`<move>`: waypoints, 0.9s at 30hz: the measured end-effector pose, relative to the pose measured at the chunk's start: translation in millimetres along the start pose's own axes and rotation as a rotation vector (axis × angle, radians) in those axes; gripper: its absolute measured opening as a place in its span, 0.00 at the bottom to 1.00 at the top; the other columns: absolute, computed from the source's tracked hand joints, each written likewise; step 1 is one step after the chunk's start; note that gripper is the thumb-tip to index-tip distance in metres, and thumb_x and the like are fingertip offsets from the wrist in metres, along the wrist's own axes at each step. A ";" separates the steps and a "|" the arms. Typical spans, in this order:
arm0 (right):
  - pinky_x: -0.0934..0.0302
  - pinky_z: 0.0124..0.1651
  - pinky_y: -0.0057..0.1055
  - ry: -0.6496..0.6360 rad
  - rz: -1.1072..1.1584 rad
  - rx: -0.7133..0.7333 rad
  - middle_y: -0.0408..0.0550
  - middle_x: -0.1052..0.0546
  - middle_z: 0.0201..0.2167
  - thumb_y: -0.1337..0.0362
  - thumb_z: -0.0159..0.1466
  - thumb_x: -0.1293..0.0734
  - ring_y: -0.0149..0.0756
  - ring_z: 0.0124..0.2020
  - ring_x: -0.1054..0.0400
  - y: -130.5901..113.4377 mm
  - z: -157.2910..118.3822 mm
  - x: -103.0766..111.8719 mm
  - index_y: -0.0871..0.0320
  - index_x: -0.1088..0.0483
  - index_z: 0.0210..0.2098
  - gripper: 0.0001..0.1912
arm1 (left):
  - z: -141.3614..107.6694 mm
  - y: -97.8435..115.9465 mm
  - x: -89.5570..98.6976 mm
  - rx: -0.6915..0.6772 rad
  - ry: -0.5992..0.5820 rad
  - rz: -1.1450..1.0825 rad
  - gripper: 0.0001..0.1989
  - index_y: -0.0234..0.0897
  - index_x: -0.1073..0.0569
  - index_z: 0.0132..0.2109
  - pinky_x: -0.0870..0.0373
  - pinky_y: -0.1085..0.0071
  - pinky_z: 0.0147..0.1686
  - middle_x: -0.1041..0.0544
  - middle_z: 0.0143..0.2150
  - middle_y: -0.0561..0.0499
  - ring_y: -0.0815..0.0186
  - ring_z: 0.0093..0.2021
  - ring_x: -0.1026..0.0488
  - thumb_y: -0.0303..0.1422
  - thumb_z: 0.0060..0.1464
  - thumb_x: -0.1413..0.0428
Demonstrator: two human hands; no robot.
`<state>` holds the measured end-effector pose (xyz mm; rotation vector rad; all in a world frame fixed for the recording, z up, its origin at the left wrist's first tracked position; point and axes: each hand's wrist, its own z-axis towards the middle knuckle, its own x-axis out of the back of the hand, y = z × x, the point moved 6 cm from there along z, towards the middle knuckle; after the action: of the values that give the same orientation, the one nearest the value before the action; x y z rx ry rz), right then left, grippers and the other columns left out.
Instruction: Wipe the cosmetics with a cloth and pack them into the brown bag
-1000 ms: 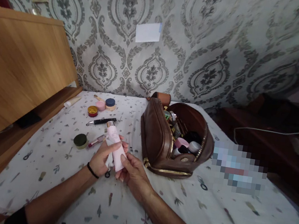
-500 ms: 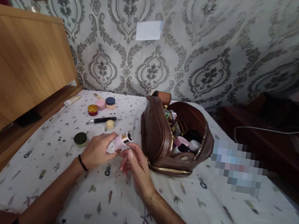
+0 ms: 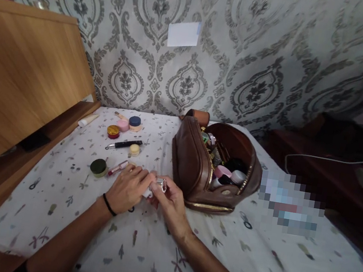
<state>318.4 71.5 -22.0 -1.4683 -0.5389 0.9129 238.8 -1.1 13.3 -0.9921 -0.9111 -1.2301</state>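
Observation:
My left hand (image 3: 130, 186) is closed around a small pale cosmetic tube (image 3: 148, 193), mostly covered by the fingers. My right hand (image 3: 172, 206) meets it in front of the brown bag, its thumb and fingers pinching the tube's shiny, ring-like end (image 3: 163, 185). Whether that end is a cap coming off cannot be made out. Just beyond my left hand lies a slim pink and dark red lip gloss tube (image 3: 117, 168), with a dark green lidded jar (image 3: 98, 167) to its left. An open brown cosmetic bag (image 3: 188, 160) stands right of my hands, packed with jars and small items.
Farther back on the patterned white cloth (image 3: 144, 259) are a black pen-like stick (image 3: 124, 144), a small yellow jar (image 3: 134, 149), a gold-lidded red jar (image 3: 113, 131), a pink jar (image 3: 123, 125) and a blue-lidded jar (image 3: 134, 123). A wooden cabinet (image 3: 29, 75) stands left.
The tube has turned in my hands, and my left hand has shifted right and covers more of it. My right fingers now pinch its end. The lip gloss tube has come into sight.

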 end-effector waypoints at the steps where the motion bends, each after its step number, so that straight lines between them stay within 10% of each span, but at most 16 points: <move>1: 0.42 0.24 0.28 -0.001 0.017 -0.011 0.41 0.29 0.23 0.49 0.58 0.29 0.31 0.22 0.35 0.5 0.0 -0.2 0.57 0.29 0.37 0.18 | -0.1 -3.1 -0.4 0.011 -0.005 0.009 0.15 0.37 0.31 0.50 0.37 0.57 0.41 0.25 0.38 0.45 0.54 0.41 0.30 0.24 0.56 0.51; 15: 0.45 0.23 0.24 -0.003 0.376 -0.155 0.45 0.23 0.29 0.52 0.55 0.26 0.30 0.23 0.31 4.1 3.7 2.4 0.56 0.33 0.46 0.25 | -9.6 -68.7 10.0 0.375 0.049 -0.018 0.09 0.39 0.30 0.44 0.32 0.68 0.34 0.29 0.42 0.46 0.59 0.39 0.27 0.29 0.56 0.48; 27: 0.44 0.25 0.24 -0.059 0.465 -0.240 0.50 0.20 0.28 0.51 0.55 0.27 0.33 0.25 0.28 14.6 5.0 -1.7 0.59 0.29 0.46 0.25 | -7.1 -64.3 15.4 0.213 0.056 -0.219 0.17 0.38 0.29 0.42 0.31 0.65 0.39 0.30 0.45 0.46 0.56 0.46 0.31 0.45 0.52 0.40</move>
<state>310.8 71.4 -35.4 -1.8316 -0.3617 1.2911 176.9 -16.5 32.4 -0.6995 -1.1032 -1.3050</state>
